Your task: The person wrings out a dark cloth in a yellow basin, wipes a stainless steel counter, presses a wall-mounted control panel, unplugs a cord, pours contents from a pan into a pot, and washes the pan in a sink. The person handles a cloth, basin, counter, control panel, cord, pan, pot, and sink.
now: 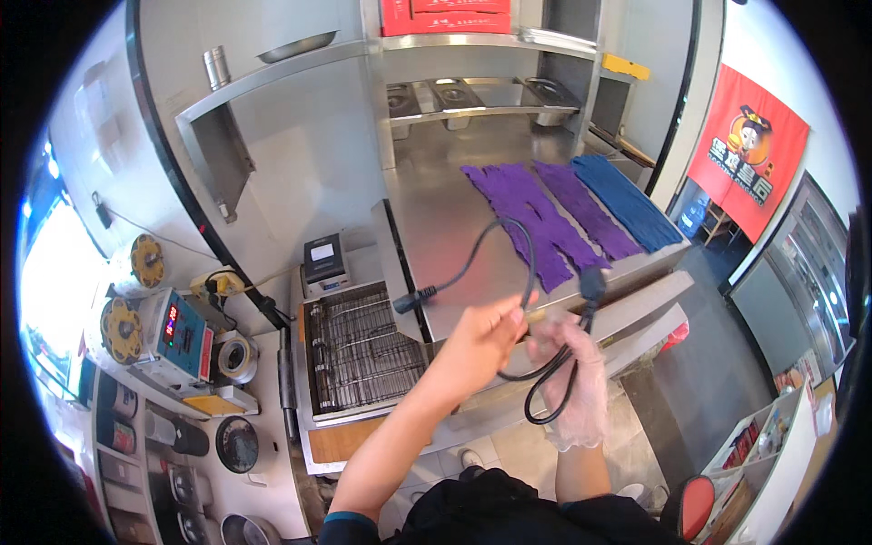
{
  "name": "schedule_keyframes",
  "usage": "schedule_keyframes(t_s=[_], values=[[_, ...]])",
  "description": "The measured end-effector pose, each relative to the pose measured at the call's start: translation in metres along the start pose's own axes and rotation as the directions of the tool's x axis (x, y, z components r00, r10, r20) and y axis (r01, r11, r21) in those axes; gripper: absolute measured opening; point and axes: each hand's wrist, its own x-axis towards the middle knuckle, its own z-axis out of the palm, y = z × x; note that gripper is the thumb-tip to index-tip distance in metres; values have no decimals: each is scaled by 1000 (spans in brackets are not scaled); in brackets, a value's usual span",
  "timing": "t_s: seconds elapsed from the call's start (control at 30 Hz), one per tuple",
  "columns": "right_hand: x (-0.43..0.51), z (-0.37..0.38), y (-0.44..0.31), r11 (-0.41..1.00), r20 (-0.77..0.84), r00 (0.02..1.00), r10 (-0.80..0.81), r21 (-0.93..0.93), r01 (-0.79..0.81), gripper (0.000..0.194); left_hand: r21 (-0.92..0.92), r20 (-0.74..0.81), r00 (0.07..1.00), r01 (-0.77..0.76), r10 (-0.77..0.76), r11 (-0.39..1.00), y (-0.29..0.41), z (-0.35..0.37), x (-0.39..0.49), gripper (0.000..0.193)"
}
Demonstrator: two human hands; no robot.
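A black power cord (483, 240) runs between my two hands in front of the steel worktop. My left hand (485, 344), bare, pinches the cord, and its socket-like end (413, 300) hangs out to the left over the worktop's edge. Clear plastic covers my right hand (572, 375), which holds looped lengths of the same cord. The dark plug end (593, 283) sticks up above that hand; its prongs cannot be made out. Beyond the hands lie ragged purple cloths (524, 211) and a folded blue cloth (623, 201).
Left of the steel worktop (436, 204) sits a wire-grid appliance (368, 351), with a small black printer-like device (325, 262) behind it. A sealing machine (178, 340) and a round dark pan (237, 444) occupy the left counter. Divided shelving (756, 443) stands low at right.
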Motion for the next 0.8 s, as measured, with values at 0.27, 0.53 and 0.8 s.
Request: schedule_keyframes(t_s=[0.27,0.53,0.8], values=[[5,0,6,987,243,968,68,122,-100,30,558,19,975,-193,220,807,2,32,-43,32],[0,23,-10,998,328,943,56,3,-60,29,784,-151,752,-304,642,540,0,14,-61,35],[-1,53,-14,943,405,913,-44,-284,172,42,296,153,952,-300,265,907,-10,-17,-40,66]])
